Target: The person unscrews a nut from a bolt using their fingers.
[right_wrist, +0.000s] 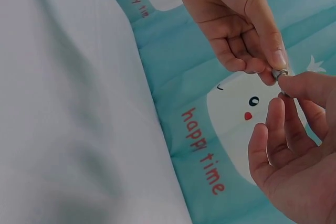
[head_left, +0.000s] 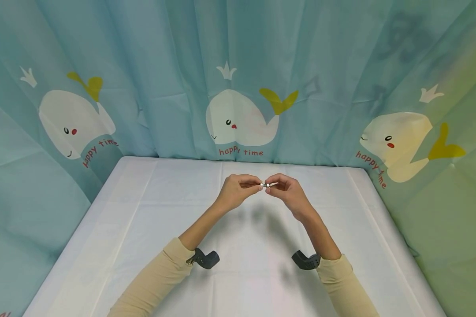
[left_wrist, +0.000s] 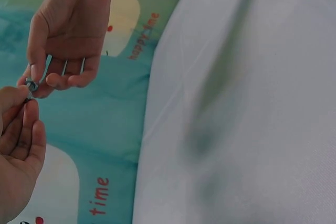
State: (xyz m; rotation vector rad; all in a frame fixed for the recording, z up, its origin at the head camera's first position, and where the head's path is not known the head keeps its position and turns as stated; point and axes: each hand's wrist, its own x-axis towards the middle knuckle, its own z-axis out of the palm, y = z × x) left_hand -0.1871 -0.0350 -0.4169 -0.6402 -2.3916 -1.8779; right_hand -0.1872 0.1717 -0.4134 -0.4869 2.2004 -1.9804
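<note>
A small silvery metal bolt (head_left: 265, 185), with a hexagonal nut-like piece (left_wrist: 31, 84) showing on it, is held up between both hands above the white table's far half. My left hand (head_left: 235, 192) pinches one end between thumb and fingertips. From the opposite side, my right hand (head_left: 288, 192) pinches the other end, its thumb and index fingertips almost meeting the left ones. Seen from the right wrist, a rounded metal end of the bolt (right_wrist: 279, 73) shows beside the left thumb. The fingertips hide much of the bolt.
A white cloth covers the table (head_left: 162, 229). Behind and at both sides hangs a blue-green curtain (head_left: 174, 105) with whale prints. Dark curved devices (head_left: 207, 259) are worn at the cuffs of both beige sleeves (head_left: 154, 277). Soft shadows of the arms fall on the cloth.
</note>
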